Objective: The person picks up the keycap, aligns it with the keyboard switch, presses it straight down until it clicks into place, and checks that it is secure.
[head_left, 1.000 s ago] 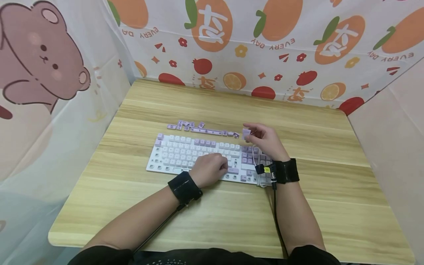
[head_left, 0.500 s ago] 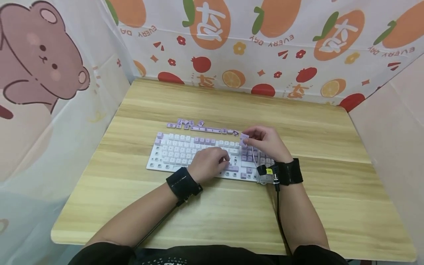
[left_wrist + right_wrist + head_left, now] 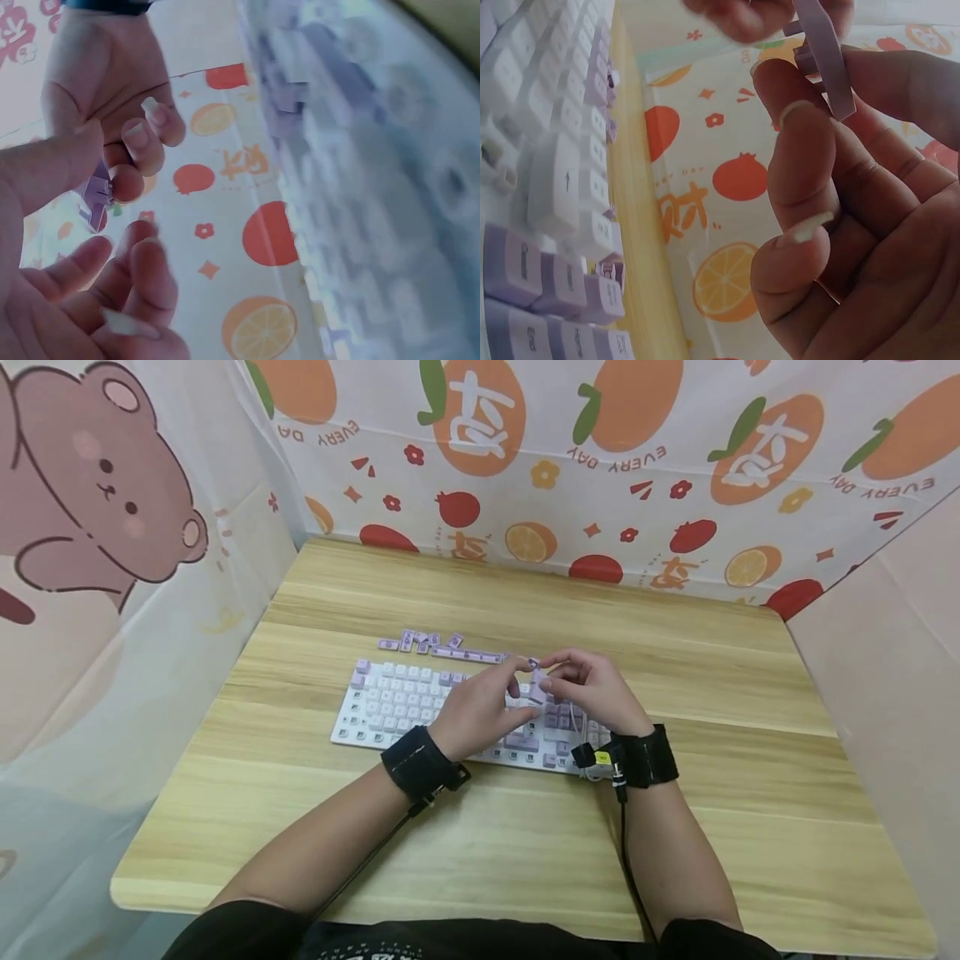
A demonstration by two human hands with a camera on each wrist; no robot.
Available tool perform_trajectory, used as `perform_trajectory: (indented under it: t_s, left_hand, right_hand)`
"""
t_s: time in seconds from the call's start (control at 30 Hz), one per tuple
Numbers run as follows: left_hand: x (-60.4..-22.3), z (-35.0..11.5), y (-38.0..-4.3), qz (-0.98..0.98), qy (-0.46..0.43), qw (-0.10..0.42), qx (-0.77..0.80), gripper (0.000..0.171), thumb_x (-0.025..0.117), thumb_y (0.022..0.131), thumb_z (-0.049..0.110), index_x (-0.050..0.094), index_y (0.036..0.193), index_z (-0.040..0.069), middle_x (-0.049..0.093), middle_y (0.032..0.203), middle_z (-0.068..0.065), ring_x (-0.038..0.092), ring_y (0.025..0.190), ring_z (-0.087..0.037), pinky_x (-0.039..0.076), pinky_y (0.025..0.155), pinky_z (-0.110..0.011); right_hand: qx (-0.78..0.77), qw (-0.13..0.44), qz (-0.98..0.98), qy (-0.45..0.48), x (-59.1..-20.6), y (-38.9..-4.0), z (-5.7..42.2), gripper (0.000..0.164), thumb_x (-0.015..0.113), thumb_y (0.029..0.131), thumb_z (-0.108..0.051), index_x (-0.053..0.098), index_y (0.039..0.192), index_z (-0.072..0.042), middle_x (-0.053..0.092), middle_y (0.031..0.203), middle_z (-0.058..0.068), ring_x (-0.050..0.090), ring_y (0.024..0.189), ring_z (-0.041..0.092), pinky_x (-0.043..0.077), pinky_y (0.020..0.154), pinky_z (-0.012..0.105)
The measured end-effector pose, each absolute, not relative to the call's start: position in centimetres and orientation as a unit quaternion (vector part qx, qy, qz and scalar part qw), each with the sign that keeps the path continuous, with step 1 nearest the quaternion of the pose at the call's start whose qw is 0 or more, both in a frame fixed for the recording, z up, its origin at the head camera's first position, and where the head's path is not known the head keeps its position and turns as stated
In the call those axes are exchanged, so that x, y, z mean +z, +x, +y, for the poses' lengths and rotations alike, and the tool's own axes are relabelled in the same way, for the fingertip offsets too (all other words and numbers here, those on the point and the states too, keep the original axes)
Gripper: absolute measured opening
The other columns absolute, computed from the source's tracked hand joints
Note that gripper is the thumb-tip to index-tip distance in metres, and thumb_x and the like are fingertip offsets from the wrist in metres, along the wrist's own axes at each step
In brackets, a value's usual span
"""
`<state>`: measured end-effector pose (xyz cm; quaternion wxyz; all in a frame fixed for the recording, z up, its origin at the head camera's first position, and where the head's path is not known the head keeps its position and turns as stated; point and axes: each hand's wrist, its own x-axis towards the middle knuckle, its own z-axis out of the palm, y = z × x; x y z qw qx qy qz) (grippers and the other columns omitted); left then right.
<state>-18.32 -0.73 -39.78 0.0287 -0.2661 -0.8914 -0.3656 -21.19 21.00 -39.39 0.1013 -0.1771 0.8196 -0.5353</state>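
My right hand pinches a long light-purple keycap between thumb and fingers, above the upper right part of the keyboard. The right wrist view shows that keycap on edge, with its underside stems turned left. My left hand reaches over the keyboard, thumb and fingers spread apart on the left side of the keycap; whether it touches the keycap is unclear. Beneath both hands lies a white and purple keyboard with several bare switches along its left and front edges. Its middle is partly hidden by the left hand.
Behind the keyboard lie several loose purple keycaps and a long spacebar keycap. A white cable rests bundled over the keyboard's right end. The wooden table ends at a fruit-print curtain.
My left hand has lifted from the keyboard's middle, moved right and spread its fingers near the keycap. The right hand has brought the keycap left and slightly toward me.
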Motion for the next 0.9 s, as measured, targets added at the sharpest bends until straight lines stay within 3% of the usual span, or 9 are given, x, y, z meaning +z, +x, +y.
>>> perform_trajectory:
  t_s: [0.13, 0.3, 0.5, 0.63, 0.77, 0.9]
  left_hand:
    - [-39.8, -0.3, -18.6, -0.883, -0.275, 0.003, -0.380, 0.065, 0.076, 0.087, 0.032, 0.047, 0.143, 0.021, 0.064, 0.092, 0.000, 0.050, 0.061, -0.010, 0.038, 0.050, -0.025]
    - [-40.3, -0.9, -19.1, -0.858, -0.294, -0.044, -0.418, 0.057, 0.071, 0.090, 0.026, 0.051, 0.142, 0.016, 0.067, 0.092, 0.005, 0.060, 0.077, -0.007, 0.048, 0.062, -0.024]
    - [-40.9, -2.1, -19.9, -0.788, -0.254, -0.144, -0.542, 0.039, 0.062, 0.094, 0.018, 0.060, 0.132, 0.011, 0.074, 0.093, -0.010, 0.069, 0.081, -0.024, 0.048, 0.060, -0.027]
    - [-41.2, -2.4, -20.1, -0.771, -0.228, -0.161, -0.572, 0.030, 0.062, 0.096, 0.022, 0.064, 0.123, 0.010, 0.074, 0.090, -0.015, 0.070, 0.078, -0.029, 0.049, 0.060, -0.030]
    - [-41.6, -2.5, -20.3, -0.770, -0.205, -0.163, -0.582, 0.024, 0.063, 0.095, 0.021, 0.065, 0.117, 0.011, 0.074, 0.087, -0.015, 0.071, 0.077, -0.025, 0.052, 0.066, -0.033]
    - [-41.8, -2.7, -20.3, -0.776, -0.182, -0.160, -0.582, 0.021, 0.064, 0.094, 0.019, 0.066, 0.114, 0.012, 0.073, 0.082, -0.014, 0.067, 0.071, -0.031, 0.043, 0.055, -0.027]
  right_hand:
    - [-0.548, 0.105, 0.811, -0.176, -39.6, -20.9, 21.2, 0.029, 0.068, 0.093, -0.022, 0.062, 0.119, -0.010, 0.073, 0.090, 0.011, 0.066, 0.080, 0.040, 0.055, 0.077, 0.053]
    - [-0.543, 0.115, 0.811, -0.187, -39.6, -20.8, 21.0, 0.022, 0.065, 0.095, -0.019, 0.059, 0.115, -0.011, 0.073, 0.091, 0.012, 0.064, 0.080, 0.041, 0.054, 0.076, 0.053]
    - [-0.521, 0.126, 0.817, -0.211, -39.9, -20.7, 20.3, 0.015, 0.065, 0.095, -0.019, 0.063, 0.108, -0.011, 0.070, 0.092, 0.011, 0.061, 0.076, 0.028, 0.053, 0.068, 0.040]
    - [-0.493, 0.112, 0.831, -0.232, -39.9, -20.5, 19.6, 0.015, 0.064, 0.096, -0.023, 0.066, 0.109, -0.014, 0.069, 0.097, 0.007, 0.062, 0.079, 0.020, 0.053, 0.069, 0.032]
    - [-0.438, 0.084, 0.855, -0.266, -40.0, -20.2, 19.2, 0.018, 0.065, 0.095, -0.022, 0.068, 0.113, -0.017, 0.068, 0.102, 0.000, 0.060, 0.084, 0.014, 0.052, 0.073, 0.032]
    - [-0.391, 0.064, 0.867, -0.302, -39.7, -19.8, 18.9, 0.033, 0.073, 0.088, -0.017, 0.067, 0.121, -0.015, 0.068, 0.109, -0.002, 0.060, 0.090, 0.015, 0.053, 0.077, 0.038]
